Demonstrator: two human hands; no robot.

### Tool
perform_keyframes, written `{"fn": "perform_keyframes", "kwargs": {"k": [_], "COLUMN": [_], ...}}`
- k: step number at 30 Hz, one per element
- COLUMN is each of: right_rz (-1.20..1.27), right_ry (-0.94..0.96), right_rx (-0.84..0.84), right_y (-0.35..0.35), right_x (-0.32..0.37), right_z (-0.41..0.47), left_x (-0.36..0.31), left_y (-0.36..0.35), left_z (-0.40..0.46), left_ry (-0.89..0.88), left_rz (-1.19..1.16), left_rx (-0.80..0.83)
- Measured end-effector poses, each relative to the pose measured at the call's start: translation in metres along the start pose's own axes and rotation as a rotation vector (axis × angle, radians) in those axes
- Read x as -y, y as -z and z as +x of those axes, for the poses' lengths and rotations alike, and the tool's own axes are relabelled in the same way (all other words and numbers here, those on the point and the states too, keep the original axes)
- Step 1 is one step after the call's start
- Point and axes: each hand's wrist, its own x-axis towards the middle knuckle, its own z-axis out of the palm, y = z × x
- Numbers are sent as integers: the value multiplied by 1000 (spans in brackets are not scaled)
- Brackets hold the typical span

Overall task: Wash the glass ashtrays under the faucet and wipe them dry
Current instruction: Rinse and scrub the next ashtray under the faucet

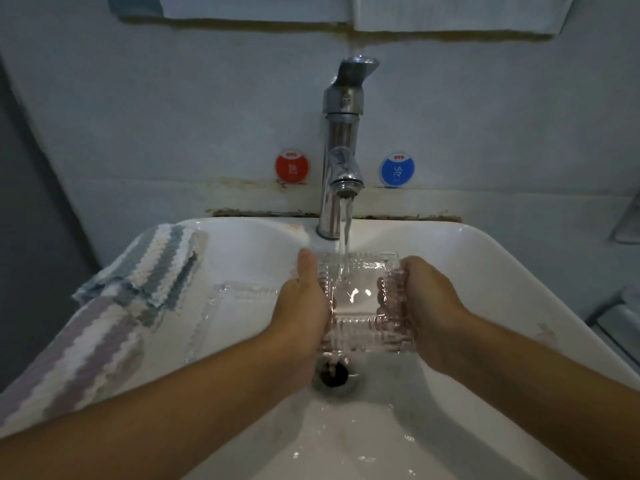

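While water runs from the faucet (341,147) into the white sink (485,268): striped cloth (114,299) draped over the left rim; second ashtray (221,306) lying by it in the basin. Held ashtray (360,299) under the stream, above the drain, gripped at opposite ribbed sides by left hand (304,306) and right hand (426,296). Likely heavy, rigid, slippery wet, breakable; best held by the ridged edges. Clear, square, thick-walled.

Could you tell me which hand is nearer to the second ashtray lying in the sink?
Left. The left hand is just right of the second ashtray; the right hand is farther right.
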Motion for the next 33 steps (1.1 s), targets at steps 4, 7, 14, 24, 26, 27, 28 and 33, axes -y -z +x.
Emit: {"fn": "perform_keyframes", "kwargs": {"k": [4, 7, 14, 24, 26, 27, 28, 33], "right_rz": [-130, -355, -457, 46, 96, 94, 77, -23], "right_ry": [-77, -44, -2, 62, 76, 76, 68, 20], "right_rx": [188, 300, 279, -108, -177, -194, -188, -109], "right_y": [11, 14, 8, -6, -5, -4, -3, -7], "right_x": [18, 28, 17, 3, 2, 2, 2, 1], "right_z": [0, 0, -5, -11, -11, -10, -9, -9], "left_x": [-9, -13, -14, 1, 7, 8, 8, -13], "left_y": [2, 6, 6, -11, -14, -16, -16, -6], "left_z": [-1, 3, 5, -18, -24, -24, -23, -8], "left_ry": [-51, -26, -93, -82, -87, -72, -60, -73], "left_rz": [115, 209, 349, -102, -73, -64, -55, -87], "left_rx": [83, 142, 162, -10, 1, 3, 5, -25]}}
